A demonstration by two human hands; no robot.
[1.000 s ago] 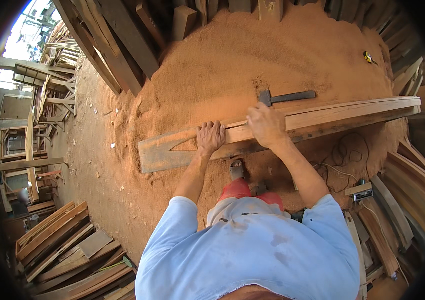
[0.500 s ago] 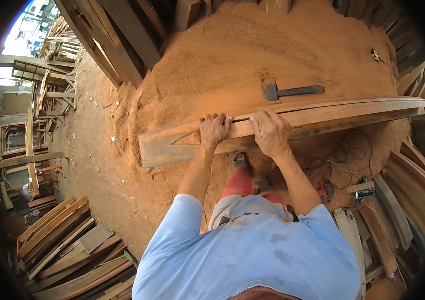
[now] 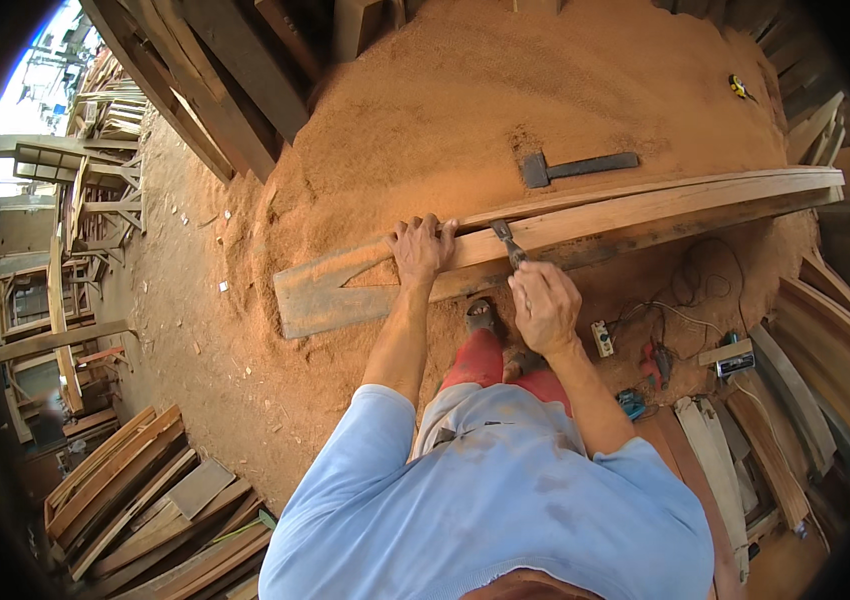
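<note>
- One clear change: the right hand [image 3: 545, 303] now holds a hammer [image 3: 511, 243], where half a second ago it lay on the plank [image 3: 605, 214] with no tool showing.
- Its fingers are closed round the handle, and the hammer's head is over the plank near its left end; whether they touch cannot be told.
- The left hand [image 3: 423, 248] has stayed at that end, fingers bent over the upper edge; I cannot tell whether it pinches the wood or only presses.
- This suggests the work has turned from two-handed handling to tool work, with the left hand steadying.
- The plank lies along a wider board [image 3: 330, 312], slanting up to the right, a dark gap along its far edge.
- No box or bin can be made out near the hands; what looks like sawdust [image 3: 425, 110] shows in the board's notch [image 3: 373, 275].
- Beyond the plank, a mallet [image 3: 588, 165] lies on the sawdust.
</note>
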